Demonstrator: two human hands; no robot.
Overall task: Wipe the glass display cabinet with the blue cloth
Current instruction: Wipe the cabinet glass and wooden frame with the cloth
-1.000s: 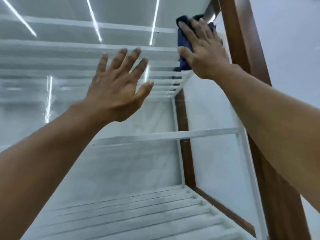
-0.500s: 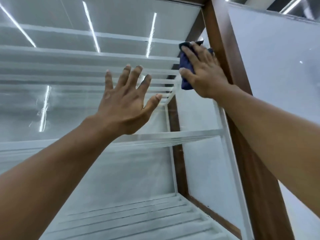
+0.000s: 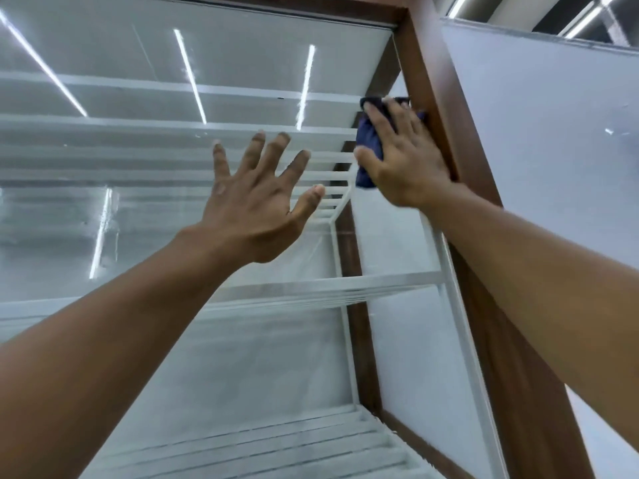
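Right hand point(image 3: 409, 164) lower now, pressing bunched navy cloth point(image 3: 368, 146) against glass point(image 3: 114, 50).

**A:** The cloth point(image 3: 368, 150) shows a deep navy blue, plain, no print on it.

**B:** And the cabinet frame point(image 3: 446, 108) runs a warm reddish brown, even all along the post.

**A:** The shelves point(image 3: 276, 440) inside are white and slatted, stripe after stripe.

**B:** The glass point(image 3: 138, 236) reads pale grey-green, smeared with milky streaks. Thin, bright white lines of light point(image 3: 189, 74) cross it.

**A:** The wall point(image 3: 536, 150) at the right is a flat, pale bluish grey.
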